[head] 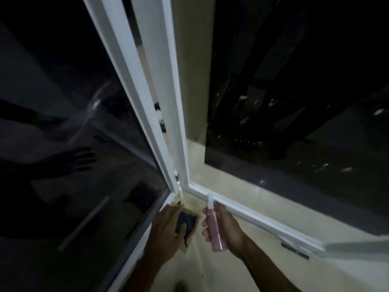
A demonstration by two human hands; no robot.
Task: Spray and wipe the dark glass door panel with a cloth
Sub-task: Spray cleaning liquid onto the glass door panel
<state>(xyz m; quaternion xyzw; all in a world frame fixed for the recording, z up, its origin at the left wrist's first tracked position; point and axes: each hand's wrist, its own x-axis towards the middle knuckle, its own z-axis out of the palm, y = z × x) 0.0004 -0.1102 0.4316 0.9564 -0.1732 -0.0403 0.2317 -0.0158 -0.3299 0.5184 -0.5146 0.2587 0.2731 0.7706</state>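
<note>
Dim light fills a corner where a white door frame (145,98) rises between two dark panes, with a pale tiled floor (242,266) below. On the left stands the dark glass door panel (69,123), tilted in the wide-angle view, its surface carrying faint smears and the reflection of an outstretched hand and arm. On the right a second dark window pane (294,91) shows scattered light specks, and a white sill (259,218) runs along its lower edge toward the corner. Low in the middle, the left hand (166,230) reaches down to the foot of the frame, its fingers (170,213) curled over a dark cloth (187,222) and its thumb lying across it; the cloth lies on what looks like a tan mat or piece of card (189,239) on the floor, though the picture is too dark and soft to be sure what that is. Just beside it, the right hand (225,226) holds a slim pink spray bottle (215,228), fingers wrapped round its body, the white nozzle (210,200) pointing up toward the corner where sill and frame meet. Both forearms enter from the bottom edge. The bottle and cloth sit close together, near the lower right corner of the door panel.
</note>
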